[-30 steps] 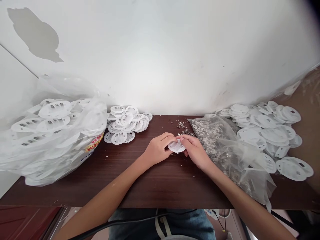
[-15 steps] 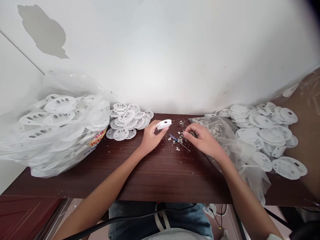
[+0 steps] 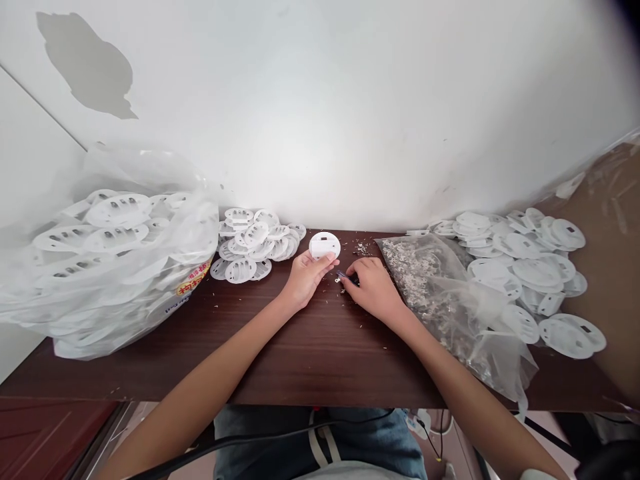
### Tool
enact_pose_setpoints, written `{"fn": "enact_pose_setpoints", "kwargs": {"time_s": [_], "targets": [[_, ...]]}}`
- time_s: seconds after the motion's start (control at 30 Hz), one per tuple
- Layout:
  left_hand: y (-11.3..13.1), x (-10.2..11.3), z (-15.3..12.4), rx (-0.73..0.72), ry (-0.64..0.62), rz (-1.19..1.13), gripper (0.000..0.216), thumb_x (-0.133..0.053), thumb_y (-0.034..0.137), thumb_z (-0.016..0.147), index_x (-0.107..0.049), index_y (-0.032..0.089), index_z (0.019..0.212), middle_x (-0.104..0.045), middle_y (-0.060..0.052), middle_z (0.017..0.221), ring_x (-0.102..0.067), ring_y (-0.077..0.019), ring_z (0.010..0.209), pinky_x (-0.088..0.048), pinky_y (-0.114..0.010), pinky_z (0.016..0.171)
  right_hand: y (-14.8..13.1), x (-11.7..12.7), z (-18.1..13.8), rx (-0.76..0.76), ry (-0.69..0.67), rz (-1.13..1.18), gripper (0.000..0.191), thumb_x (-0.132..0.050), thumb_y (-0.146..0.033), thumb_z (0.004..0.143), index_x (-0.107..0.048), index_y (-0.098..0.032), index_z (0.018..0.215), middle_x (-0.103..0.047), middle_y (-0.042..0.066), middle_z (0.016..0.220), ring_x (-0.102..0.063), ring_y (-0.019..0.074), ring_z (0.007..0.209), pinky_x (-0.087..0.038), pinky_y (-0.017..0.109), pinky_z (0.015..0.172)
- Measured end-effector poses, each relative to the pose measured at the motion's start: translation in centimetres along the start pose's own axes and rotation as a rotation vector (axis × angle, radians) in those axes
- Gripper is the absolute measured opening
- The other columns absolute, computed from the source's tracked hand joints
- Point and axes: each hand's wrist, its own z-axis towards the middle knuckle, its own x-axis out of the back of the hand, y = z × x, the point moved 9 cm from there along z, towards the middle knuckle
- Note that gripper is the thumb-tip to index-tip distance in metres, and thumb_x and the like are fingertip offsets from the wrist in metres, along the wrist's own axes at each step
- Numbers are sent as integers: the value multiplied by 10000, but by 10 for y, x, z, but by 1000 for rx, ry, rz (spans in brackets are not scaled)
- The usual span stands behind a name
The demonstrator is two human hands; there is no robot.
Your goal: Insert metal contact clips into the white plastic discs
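My left hand (image 3: 306,277) grips a white round plastic part (image 3: 324,245) by its lower edge, thumb in front. The part's flat face, with a raised block and a small rectangular slot, is turned toward me. Close to its right, my right hand (image 3: 371,283) is low over the table with its fingers curled on a screwdriver (image 3: 344,275). Only the end of the dark blue-purple handle shows; the shaft is hidden under the hand. A few small metal pieces (image 3: 338,280) lie by the fingertips, and others are covered by the hand.
A large clear bag (image 3: 125,293) of white round parts stands at the left. Beside it is a heap of similar parts (image 3: 257,240). To the right lie a plastic bag (image 3: 425,267) of small metal pieces and another heap of white parts (image 3: 545,267). A white wall (image 3: 320,133) rises behind.
My right hand has moved left from the metal pieces onto the screwdriver. My left hand has turned the white part from edge-on to face me.
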Motion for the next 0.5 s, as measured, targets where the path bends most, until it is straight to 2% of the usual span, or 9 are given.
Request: {"fn": "enact_pose_setpoints", "kwargs": {"time_s": [0.2,0.37,0.5], "targets": [[-4,-1,2,32,-44,-24,362,-944,319,745,-770,179,1030,-804,-62,1091,-753,-158,919,-623,-356,969,1,12,-2,-3,80,112,112,-616,-313,995,-661,-212,975,-754,107,1052,-637,316,1104,-482,459,1010],[-2,3,5,22,-39,-8,376,-947,324,736,-765,170,1027,-803,-72,1102,-749,-160,925,-617,-362,973,1,31,-12,-74,183,265,229,-532,-402,1056,-606,-216,1167,-764,115,1121,-727,285,992,-534,406,874],[1,9,7,-5,-24,161,423,-927,394,770,-756,172,1087,-803,-87,1124,-764,-184,945,-600,-366,944,-10,30,-18,-7,164,243,318,-428,-402,1101,-571,-206,1306,-738,147,1247,-728,299,1082,-546,417,889]]}}
